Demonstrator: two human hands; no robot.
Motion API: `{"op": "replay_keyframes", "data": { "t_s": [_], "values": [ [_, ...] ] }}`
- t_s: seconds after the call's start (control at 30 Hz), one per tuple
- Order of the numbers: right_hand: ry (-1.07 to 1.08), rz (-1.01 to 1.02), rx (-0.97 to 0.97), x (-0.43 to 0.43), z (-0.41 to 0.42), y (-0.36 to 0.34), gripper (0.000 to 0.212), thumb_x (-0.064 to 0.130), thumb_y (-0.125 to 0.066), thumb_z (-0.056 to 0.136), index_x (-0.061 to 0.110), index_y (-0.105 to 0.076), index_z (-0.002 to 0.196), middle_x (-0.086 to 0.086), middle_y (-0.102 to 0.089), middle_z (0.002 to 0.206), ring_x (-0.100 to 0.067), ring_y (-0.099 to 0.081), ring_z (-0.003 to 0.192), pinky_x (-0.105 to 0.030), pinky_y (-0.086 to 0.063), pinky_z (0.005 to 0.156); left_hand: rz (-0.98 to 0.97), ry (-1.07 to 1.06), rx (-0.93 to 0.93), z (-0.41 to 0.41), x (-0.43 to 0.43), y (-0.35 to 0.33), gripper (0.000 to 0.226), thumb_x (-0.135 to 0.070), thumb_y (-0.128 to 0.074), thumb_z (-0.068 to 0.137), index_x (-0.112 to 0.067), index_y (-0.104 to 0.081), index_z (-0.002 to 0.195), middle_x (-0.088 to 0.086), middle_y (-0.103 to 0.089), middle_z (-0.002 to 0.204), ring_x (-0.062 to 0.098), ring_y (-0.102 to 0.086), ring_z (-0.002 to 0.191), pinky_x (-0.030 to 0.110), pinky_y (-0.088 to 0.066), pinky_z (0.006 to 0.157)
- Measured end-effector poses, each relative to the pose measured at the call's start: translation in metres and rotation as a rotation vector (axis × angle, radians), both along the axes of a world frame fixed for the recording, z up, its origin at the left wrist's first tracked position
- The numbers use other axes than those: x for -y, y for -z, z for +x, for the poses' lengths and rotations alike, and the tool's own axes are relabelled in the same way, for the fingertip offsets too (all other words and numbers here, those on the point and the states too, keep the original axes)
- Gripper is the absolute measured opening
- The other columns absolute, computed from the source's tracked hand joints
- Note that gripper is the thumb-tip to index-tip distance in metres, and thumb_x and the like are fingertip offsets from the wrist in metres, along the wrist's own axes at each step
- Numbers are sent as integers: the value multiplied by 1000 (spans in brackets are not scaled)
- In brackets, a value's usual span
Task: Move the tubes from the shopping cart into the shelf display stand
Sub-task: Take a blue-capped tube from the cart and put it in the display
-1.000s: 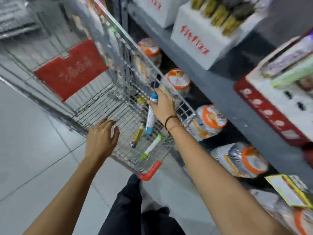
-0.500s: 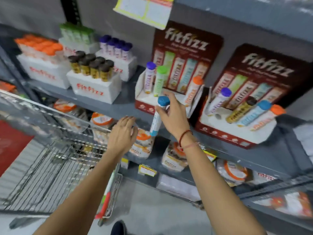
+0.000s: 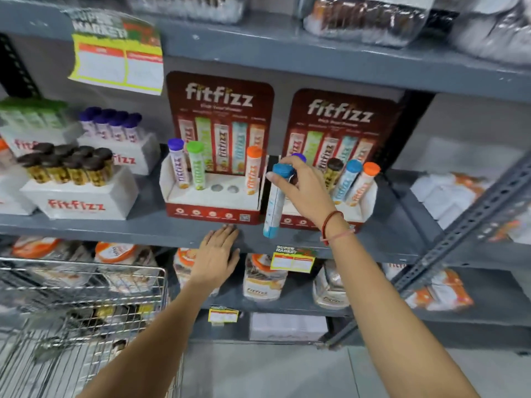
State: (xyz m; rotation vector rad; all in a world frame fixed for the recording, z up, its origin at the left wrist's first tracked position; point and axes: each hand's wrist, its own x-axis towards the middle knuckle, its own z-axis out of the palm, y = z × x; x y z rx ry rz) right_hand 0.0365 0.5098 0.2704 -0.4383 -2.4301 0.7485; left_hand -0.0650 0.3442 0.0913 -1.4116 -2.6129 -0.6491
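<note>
My right hand (image 3: 307, 191) grips a blue-capped tube (image 3: 274, 208) near its top and holds it upright in front of the gap between two red fitfizz display stands. The left stand (image 3: 212, 209) holds a purple, a green and an orange tube, with two empty holes (image 3: 224, 188) between them. The right stand (image 3: 359, 214) holds brown, blue and orange tubes, plus a purple one mostly hidden behind my fingers. My left hand (image 3: 217, 255) rests flat with fingers spread against the grey shelf edge (image 3: 143, 229) below the left stand. The wire shopping cart (image 3: 83, 305) stands at lower left.
White fitfizz boxes (image 3: 77, 201) packed with brown, purple and green capped tubes sit to the left on the same shelf. Bagged goods with orange lids fill the shelf below. A slanted grey metal brace (image 3: 465, 228) crosses on the right. Price tags hang from shelf edges.
My view has swung up from the cart to the shelf. My right hand has carried the blue-capped tube up to stand height; my left hand has moved from the cart rim to the shelf edge.
</note>
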Motion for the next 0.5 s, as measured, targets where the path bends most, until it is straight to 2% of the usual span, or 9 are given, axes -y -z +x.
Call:
{"op": "replay_keyframes", "data": {
  "t_s": [0.1,0.17,0.27,0.37,0.5],
  "values": [
    [-1,-1,-6,-6,0,-6,39,40,-63,85,8,-60,109,3,-53,85,5,-42,58,0,-35,53,-3,27,-19,-2,3,1,46,-16,-59,86,-4,-48,129,16,-50,137,31,-44,128,48,-28,109],
    [-18,29,27,-10,-1,-10,39,39,-64,85,10,-61,110,0,-54,95,-4,-46,70,-5,-34,63,-20,49,-27,-4,5,1,46,-18,-56,88,-6,-45,131,15,-47,140,30,-41,131,46,-25,110],
    [-56,56,96,-15,-3,-18,26,22,-63,85,11,-60,108,-9,-57,105,-14,-49,86,-24,-40,76,-31,77,-28,-6,7,-1,48,-19,-54,90,-7,-41,134,14,-43,143,29,-37,133,45,-24,112],
    [-85,101,178,-16,-8,-27,24,13,-60,82,11,-59,106,-12,-59,109,-18,-50,89,-24,-37,74,-45,91,-21,-7,8,-1,50,-20,-52,91,-8,-37,137,13,-38,146,27,-32,136,43,-21,114],
    [-129,147,252,-14,-17,-38,20,16,-61,79,12,-61,99,-11,-62,107,-18,-51,92,-26,-37,76,-67,101,-20,-9,10,0,53,-23,-49,92,-10,-31,140,11,-33,149,24,-27,139,41,-17,116]
  ]
}}
